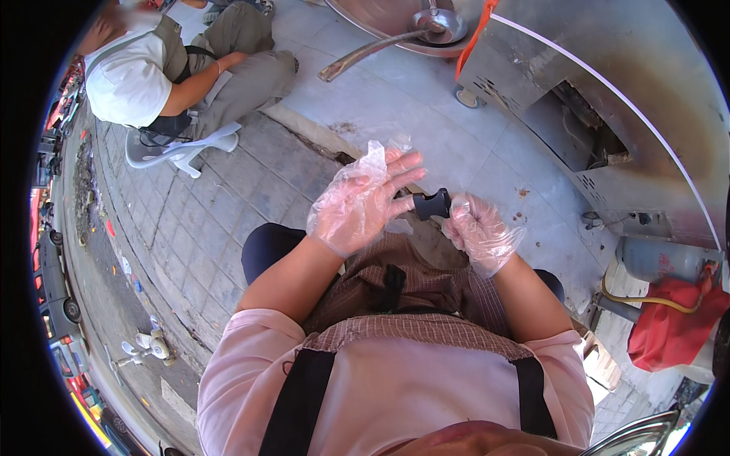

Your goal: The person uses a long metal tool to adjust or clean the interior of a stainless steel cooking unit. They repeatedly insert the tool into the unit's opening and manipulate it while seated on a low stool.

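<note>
Both my hands wear clear, crinkled plastic gloves and are raised over my lap. My left hand [361,199] has its fingers stretched and spread, pointing right. One of its fingertips meets the edge of a small black object [432,204] with a notched, curved outline, whose exact kind I cannot make out. Closed fingers of my right hand [475,228] grip that object at its right end. Below the hands a brown checked apron [418,281] covers my lap.
A large metal pan [365,17] with a ladle [437,29] lies ahead, beside a steel stove cart [525,83]. At right are a gas cylinder [658,258] and a red cloth [673,323]. A person [137,83] sits on a white plastic chair [182,152] at far left.
</note>
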Available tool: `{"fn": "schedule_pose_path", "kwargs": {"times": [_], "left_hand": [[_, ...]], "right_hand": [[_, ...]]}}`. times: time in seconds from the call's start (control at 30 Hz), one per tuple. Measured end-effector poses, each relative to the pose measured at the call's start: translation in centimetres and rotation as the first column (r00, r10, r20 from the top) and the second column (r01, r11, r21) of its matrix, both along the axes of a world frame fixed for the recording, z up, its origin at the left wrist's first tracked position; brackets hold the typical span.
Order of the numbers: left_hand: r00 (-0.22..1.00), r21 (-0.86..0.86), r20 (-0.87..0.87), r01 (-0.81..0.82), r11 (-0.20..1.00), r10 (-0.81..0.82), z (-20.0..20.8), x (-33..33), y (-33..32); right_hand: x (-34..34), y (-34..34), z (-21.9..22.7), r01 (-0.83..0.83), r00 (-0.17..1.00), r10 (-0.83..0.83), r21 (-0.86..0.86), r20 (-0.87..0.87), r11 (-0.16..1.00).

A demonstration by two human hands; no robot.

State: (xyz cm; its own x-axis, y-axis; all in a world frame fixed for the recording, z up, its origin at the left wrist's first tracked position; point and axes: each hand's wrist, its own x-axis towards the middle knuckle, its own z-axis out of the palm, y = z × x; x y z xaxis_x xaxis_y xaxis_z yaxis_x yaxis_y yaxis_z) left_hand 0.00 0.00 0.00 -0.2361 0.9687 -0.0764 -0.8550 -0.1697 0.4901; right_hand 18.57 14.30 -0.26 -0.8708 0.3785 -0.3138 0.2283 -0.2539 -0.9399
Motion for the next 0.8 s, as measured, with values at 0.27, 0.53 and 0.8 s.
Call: {"fn": "schedule_pose_path", "kwargs": {"times": [0.27,0.53,0.8], "left_hand": [[1.000,-0.007,-0.026,0.018,1.000,-0.018,0.5,0.6,-0.2],[0.998,-0.026,-0.052,0.044,0.999,-0.045,0.8,0.8,0.0],[0.995,0.019,-0.048,0.085,0.996,-0.084,0.7,0.8,-0.1]], "right_hand": [[-0.3,-0.3,1.5,0.049,0.998,-0.042,-0.141,0.048,0.989],[-0.4,-0.5,1.6,-0.034,0.994,0.049,-0.161,0.093,0.986],[-0.5,0.1,1.3,-0.040,0.993,0.049,-0.084,0.109,0.996]]}}
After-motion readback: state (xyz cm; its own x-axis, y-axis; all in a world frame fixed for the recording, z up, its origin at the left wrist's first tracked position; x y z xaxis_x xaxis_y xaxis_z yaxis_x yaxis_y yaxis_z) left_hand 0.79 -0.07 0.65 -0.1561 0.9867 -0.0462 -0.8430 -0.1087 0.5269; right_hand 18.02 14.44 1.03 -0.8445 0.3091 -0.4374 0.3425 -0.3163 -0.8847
